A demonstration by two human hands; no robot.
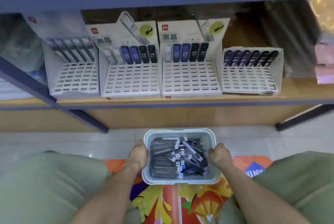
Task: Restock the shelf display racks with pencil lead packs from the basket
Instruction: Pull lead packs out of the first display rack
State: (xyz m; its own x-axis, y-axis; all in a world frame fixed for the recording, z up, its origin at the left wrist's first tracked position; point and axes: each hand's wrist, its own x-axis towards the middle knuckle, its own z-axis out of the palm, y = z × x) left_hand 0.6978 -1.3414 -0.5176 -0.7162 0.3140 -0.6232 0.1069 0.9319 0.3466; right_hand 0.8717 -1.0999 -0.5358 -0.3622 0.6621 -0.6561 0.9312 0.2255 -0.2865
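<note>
We are seeing soft, even indoor light with weak shadows. Glare is showing on the floor tiles (pixel 90 155) and on shiny wrapping (pixel 321 9) at the upper right. The wide lens is bending the shelf (pixel 180 101) edges, and the outer corners are blurring.

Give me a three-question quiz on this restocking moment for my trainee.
1. True or false: both hands hold the basket by its sides.
2. How many display racks stand side by side on the shelf? A) two B) four C) six
3. Fill in: every rack holds packs only in its ____ row.

Key:
1. True: the left hand and right hand grip opposite rims.
2. B, from the leftmost rack to the rightmost rack.
3. Back; the front slots are empty, and the pencil lead packs lie in the basket.
</note>
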